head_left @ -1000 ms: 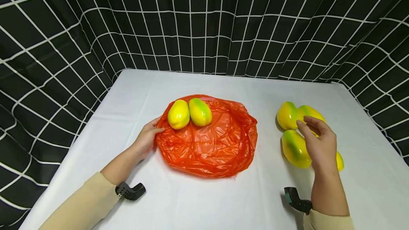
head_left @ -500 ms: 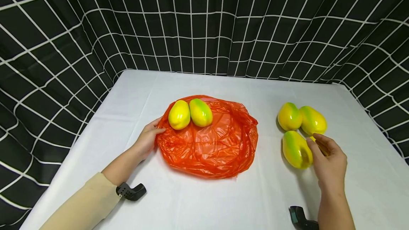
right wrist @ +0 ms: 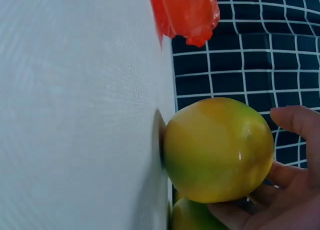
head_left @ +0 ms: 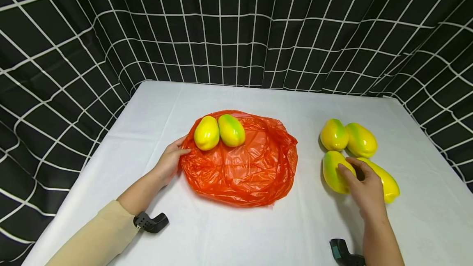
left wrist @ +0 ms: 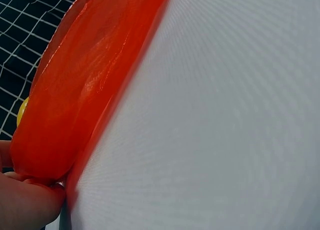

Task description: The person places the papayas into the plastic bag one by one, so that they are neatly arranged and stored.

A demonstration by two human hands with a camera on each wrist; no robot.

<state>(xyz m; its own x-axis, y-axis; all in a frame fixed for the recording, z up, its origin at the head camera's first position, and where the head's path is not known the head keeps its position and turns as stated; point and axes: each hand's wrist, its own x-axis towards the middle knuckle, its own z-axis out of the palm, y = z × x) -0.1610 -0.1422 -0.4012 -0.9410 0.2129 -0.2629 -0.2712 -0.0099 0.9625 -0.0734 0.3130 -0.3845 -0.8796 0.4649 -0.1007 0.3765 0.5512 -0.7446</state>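
My left hand (head_left: 169, 162) pinches the left rim of a red plastic bag (head_left: 244, 171), which lies spread on the table. In the left wrist view the bag (left wrist: 95, 80) is gathered at the thumb and fingertips. Two yellow-green mangoes (head_left: 207, 133) rest side by side on the bag's upper left. At the right, my right hand (head_left: 367, 186) reaches over a mango (head_left: 334, 171), fingers against its right side. In the right wrist view the thumb (right wrist: 295, 120) stands slightly off this mango (right wrist: 217, 150), while the other fingers touch its lower side and are partly hidden.
Beside the right hand lies another mango (head_left: 387, 182), partly covered by it. Two more mangoes (head_left: 334, 134) sit touching just beyond. White cloth covers the table (head_left: 258, 237), and a black grid-patterned curtain (head_left: 229, 28) encloses its back and sides.
My right hand first drew back toward the near right, then came left onto the near mango, which has shifted slightly left. The left hand keeps its hold on the bag.
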